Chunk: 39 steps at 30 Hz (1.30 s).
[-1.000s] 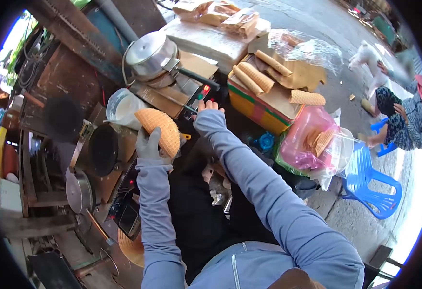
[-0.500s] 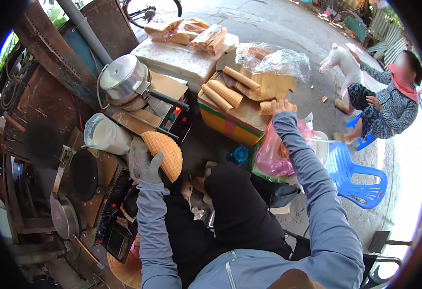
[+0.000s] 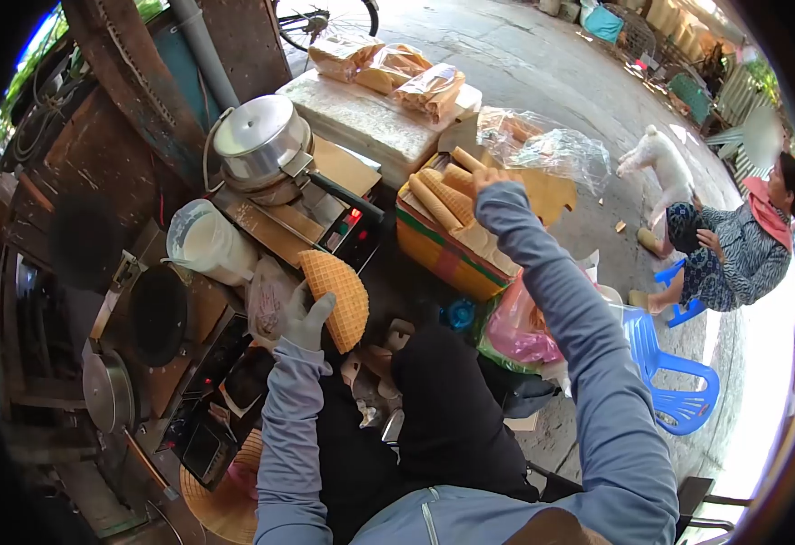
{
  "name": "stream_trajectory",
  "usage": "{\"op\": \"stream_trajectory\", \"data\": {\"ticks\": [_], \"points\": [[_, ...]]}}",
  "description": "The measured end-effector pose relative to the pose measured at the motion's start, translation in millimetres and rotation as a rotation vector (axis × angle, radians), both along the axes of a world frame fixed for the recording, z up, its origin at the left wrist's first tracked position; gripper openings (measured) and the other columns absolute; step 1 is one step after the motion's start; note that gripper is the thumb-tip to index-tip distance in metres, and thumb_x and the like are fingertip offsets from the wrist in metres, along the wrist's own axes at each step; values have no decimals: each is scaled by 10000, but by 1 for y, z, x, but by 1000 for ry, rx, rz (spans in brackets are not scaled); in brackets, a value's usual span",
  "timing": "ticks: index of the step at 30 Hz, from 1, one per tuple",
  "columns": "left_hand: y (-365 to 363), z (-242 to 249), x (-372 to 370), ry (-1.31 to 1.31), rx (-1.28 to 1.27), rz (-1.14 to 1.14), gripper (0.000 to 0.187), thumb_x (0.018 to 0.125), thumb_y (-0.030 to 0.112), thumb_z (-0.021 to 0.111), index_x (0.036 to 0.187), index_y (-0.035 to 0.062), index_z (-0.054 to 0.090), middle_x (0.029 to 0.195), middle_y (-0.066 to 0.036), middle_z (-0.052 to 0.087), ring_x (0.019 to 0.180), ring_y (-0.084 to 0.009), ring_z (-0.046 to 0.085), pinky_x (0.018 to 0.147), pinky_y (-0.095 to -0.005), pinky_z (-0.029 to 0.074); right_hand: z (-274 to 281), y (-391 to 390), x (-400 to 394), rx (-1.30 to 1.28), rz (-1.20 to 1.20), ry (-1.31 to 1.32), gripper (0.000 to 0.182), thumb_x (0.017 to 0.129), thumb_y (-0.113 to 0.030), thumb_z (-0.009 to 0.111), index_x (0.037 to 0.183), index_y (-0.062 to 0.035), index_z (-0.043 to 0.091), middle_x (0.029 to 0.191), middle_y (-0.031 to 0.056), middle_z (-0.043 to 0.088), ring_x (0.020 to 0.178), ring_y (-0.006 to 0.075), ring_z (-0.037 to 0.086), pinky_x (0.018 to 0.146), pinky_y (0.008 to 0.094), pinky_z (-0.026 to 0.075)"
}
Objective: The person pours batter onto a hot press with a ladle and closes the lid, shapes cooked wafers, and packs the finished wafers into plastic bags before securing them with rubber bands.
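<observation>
Whereas half a second earlier the right hand (image 3: 495, 179) was at a lone roll on the box's right-hand edge, it is now at the upper rolls, and that edge spot shows no roll.

Right hand: seen from the back, at the ends of the rolled waffles (image 3: 441, 198); fingers bent and drawn together, their tips hidden, so what they pinch cannot be told.

Left hand (image 3: 306, 318): pale-gloved, holding the folded waffle (image 3: 337, 300) as before; thumb against its face, other fingers largely hidden behind it.

Folded waffle: one, half-round, golden, gridded, held up above the lap, curved edge to the right.

Rolled waffles: several, lying close together on top of the striped box (image 3: 434, 263), the group now fuller than in the earlier frame.

Left of the lap: clear bag (image 3: 270, 300), just beside the left hand; plastic tub (image 3: 208, 243), pale contents, tilted; round black plate (image 3: 158, 313), upright or nearly so. Beyond: lidded metal pot (image 3: 254, 134), its dark handle pointing towards the box.

Right: pink bag (image 3: 520, 327), partly covered by the right sleeve (image 3: 565, 300), which crosses between lap and box; blue chair (image 3: 683, 391), well apart.

Far side: brown packets (image 3: 384, 68) on a white slab (image 3: 370, 113); crumpled clear plastic (image 3: 570, 154); seated person (image 3: 733, 241) beside a white animal (image 3: 659, 168).
</observation>
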<state>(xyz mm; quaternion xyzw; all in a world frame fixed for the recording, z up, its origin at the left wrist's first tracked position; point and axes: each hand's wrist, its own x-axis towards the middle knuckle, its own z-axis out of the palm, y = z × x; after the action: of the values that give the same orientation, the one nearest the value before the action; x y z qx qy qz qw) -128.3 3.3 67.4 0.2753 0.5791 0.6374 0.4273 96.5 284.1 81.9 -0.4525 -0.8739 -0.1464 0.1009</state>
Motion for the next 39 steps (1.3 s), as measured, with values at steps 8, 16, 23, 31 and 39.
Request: {"op": "stream_trajectory", "data": {"ticks": [8, 16, 23, 31, 39], "points": [[11, -2, 10, 480, 112, 204, 530, 757, 153, 633, 1189, -35, 389, 1042, -119, 526, 937, -171, 525, 810, -290, 432, 14, -73, -58, -128, 266, 408, 445, 765, -364, 575, 1011, 2, 519, 899, 146, 578, 830, 298, 552, 738, 374, 430], [19, 12, 56, 1132, 286, 45, 683, 636, 129, 675, 1229, 5, 359, 1122, -179, 498, 969, -339, 512, 850, -394, 401, -23, -185, -78, -1112, -61, 1449, 402, 776, -298, 632, 987, 24, 514, 832, 113, 605, 713, 153, 557, 649, 291, 464], [-3, 26, 49, 807, 222, -25, 613, 702, 46, 632, 1238, -25, 344, 1124, -203, 480, 1012, -278, 510, 864, -333, 433, -52, -80, 58, -1114, -766, 1929, 372, 791, -367, 600, 933, -37, 503, 679, 69, 540, 576, 201, 540, 484, 352, 473], [-19, 28, 30, 774, 59, -44, 606, 712, 88, 618, 1254, 36, 351, 1066, -189, 517, 874, -241, 550, 780, -334, 467, -85, -17, 86, -998, -835, 1671, 431, 794, -381, 588, 970, -1, 488, 697, 146, 582, 539, 254, 579, 484, 360, 488], [-25, 31, 24, 793, 7, -90, 597, 722, 93, 610, 1255, 24, 348, 1053, -171, 527, 860, -233, 555, 769, -325, 463, -94, 33, 74, -1230, -1165, 1532, 444, 815, -380, 560, 1058, -42, 405, 805, 195, 580, 590, 316, 592, 486, 411, 512]]}}
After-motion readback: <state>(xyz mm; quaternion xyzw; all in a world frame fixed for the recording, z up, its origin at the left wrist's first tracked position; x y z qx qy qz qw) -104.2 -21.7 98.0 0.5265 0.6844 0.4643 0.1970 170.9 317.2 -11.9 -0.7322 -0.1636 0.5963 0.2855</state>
